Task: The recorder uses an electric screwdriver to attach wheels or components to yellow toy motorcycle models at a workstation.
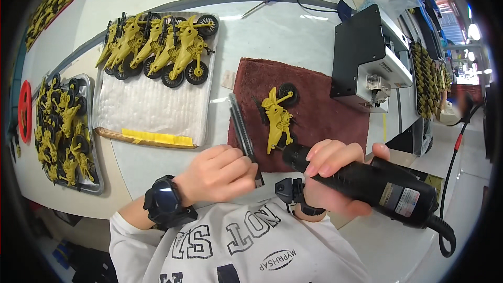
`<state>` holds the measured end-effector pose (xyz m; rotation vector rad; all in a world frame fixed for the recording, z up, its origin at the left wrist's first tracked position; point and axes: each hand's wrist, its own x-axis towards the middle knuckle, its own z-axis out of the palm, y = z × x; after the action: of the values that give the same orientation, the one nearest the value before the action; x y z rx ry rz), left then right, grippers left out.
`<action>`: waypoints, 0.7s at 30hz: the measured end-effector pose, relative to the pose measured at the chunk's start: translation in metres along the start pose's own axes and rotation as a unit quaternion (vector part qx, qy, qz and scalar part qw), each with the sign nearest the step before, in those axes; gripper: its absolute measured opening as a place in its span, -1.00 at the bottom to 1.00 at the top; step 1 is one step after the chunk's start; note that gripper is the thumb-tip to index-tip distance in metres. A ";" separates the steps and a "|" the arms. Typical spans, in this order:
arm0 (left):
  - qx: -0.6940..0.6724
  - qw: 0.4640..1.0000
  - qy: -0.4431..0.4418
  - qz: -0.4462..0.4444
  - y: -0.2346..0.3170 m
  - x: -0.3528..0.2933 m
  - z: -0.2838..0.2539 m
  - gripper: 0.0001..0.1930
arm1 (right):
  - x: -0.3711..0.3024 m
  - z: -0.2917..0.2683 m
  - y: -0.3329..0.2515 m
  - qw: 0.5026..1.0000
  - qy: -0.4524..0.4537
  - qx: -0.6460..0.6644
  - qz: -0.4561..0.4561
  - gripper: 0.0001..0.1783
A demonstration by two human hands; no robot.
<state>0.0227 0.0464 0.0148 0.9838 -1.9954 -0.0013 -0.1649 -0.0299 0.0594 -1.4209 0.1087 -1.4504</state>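
On a dark red cloth (319,131) lies a yellow toy motorcycle (277,120) with black wheels. My right hand (335,173) is wrapped around a black corded electric screwdriver (385,191). Its tip is at the lower end of the motorcycle; whether the two touch, I cannot tell. Left of the motorcycle, my left hand (222,173) is closed on a slim grey-black tool (241,128) that looks like tweezers, pointing away from me over the cloth's left edge.
A padded tray (157,118) holds several yellow motorcycles at its far end. Farther left stands a metal tray (97,186) of more motorcycles. A black-and-white machine (359,55) sits right of the cloth, and a blue-handled screwdriver (264,2) lies beyond it.
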 end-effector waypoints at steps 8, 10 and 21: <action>-0.113 0.951 -0.252 -0.140 -0.004 -0.001 -0.005 -0.54 | 0.002 0.003 0.000 0.999 0.030 0.015 0.006 -0.12; -0.061 0.963 -0.158 -0.211 -0.003 0.008 -0.005 -0.27 | 0.002 0.003 -0.001 0.999 0.028 0.019 0.006 -0.11; 0.034 0.915 -0.255 -0.310 0.001 0.011 0.004 0.07 | 0.001 0.001 0.005 0.999 0.035 0.021 -0.010 -0.01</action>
<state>0.0156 0.0387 0.0201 1.7662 -2.0464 -0.5949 -0.1606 -0.0324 0.0572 -1.3408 0.1090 -1.5112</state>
